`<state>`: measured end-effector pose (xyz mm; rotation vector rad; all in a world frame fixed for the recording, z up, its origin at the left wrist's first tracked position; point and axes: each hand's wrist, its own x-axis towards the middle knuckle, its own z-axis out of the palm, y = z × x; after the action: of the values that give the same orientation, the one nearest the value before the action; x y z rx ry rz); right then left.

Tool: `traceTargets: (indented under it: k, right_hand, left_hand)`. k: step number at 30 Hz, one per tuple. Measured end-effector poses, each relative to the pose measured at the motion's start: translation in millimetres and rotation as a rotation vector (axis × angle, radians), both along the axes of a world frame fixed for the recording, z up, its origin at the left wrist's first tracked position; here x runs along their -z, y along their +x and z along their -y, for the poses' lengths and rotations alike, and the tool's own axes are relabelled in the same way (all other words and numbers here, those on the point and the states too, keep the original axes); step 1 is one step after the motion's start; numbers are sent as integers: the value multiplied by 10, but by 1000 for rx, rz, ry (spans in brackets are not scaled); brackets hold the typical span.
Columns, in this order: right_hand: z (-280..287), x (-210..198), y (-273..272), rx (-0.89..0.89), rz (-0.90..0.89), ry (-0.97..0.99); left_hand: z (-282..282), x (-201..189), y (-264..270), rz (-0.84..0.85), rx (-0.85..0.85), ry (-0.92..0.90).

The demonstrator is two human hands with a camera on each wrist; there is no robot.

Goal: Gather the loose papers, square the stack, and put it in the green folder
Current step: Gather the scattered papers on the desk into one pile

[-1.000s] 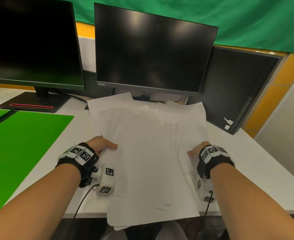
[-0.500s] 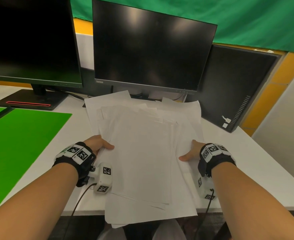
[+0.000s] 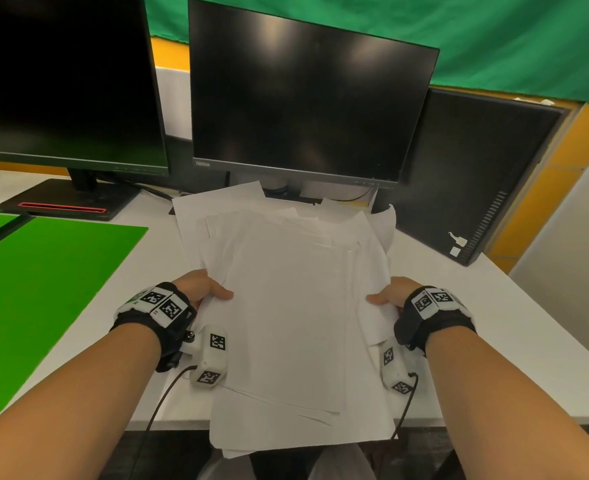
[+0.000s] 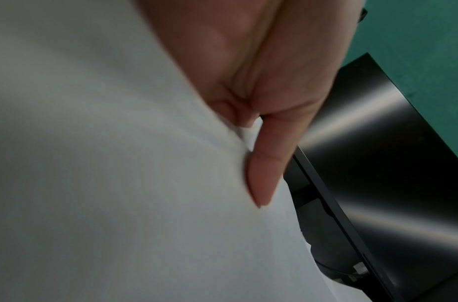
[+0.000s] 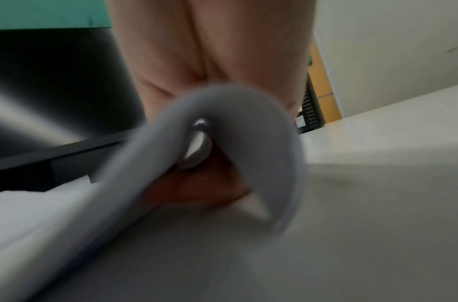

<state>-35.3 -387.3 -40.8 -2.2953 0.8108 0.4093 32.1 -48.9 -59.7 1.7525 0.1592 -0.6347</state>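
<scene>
Clearly we see the papers (image 3: 286, 306), white and uneven, their edges fanned out. Their long axis runs from the near edge of the worktop (image 3: 493, 323) toward the monitor (image 3: 306, 98). Our left hand (image 3: 199, 289) and right hand (image 3: 393, 294) pinch their side edges, thumbs on top, fingers hidden beneath. Beside them at the left edge lies the green folder (image 3: 43, 289).

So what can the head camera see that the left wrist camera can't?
Only the head view shows the green folder lying open on the table, the right hand, and the messy, unsquared edges of the whole paper stack.

Only the left wrist view shows the left hand up close, its thumb pressed flat on the top sheet.

Both show the white papers, the left hand gripping them, and a black monitor behind.
</scene>
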Motion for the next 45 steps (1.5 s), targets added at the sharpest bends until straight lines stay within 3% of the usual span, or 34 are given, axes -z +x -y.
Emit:
traceTargets:
  k: [5,7,11,14,18,20,23,26,29,32,34,39,42,45]
  right_hand:
    - [174,101,-133,7,-53,206]
    - [192,64,-139,61,-60,189]
    - [118,-66,-88,192,169,33]
    - [137,71,25,24,55,59]
    - [348,340,134,-84,-67,181]
    - [183,157,43,-29,2,185]
    - [54,-5,39,58,148,31]
    - [-82,-4,34,-8,69,-17]
    - [-76,5,-5,-61,-29,135]
    - [26,42,79,119,111,215]
    - [-28,4,143,129,206,210]
    - [-281,-122,156,-126,146,345]
    - [-157,-62,161,-99,64,257]
    - [-176,-36,167,-82,63,183]
  left_hand:
    - [-128,371,421,25,-18,58]
    - [-24,172,254,54,-27,116]
    - [239,-107,75,216,-66,473]
    - [194,-195,97,255,-72,648]
    - [43,-193,176,199,-43,534]
    - [22,-204,193,205,-56,482]
    - [9,-179,208,211,-44,372]
    - [-73,81,391,210,-59,240]
    - [-138,190,459,204,-126,114]
    - [-199,204,512,165,-179,54]
    - [-130,104,398,83,-114,36]
    - [70,-78,129,54,78,-50]
    - [-15,-59,161,38,150,-122]
    - [19,-3,152,97,118,-130]
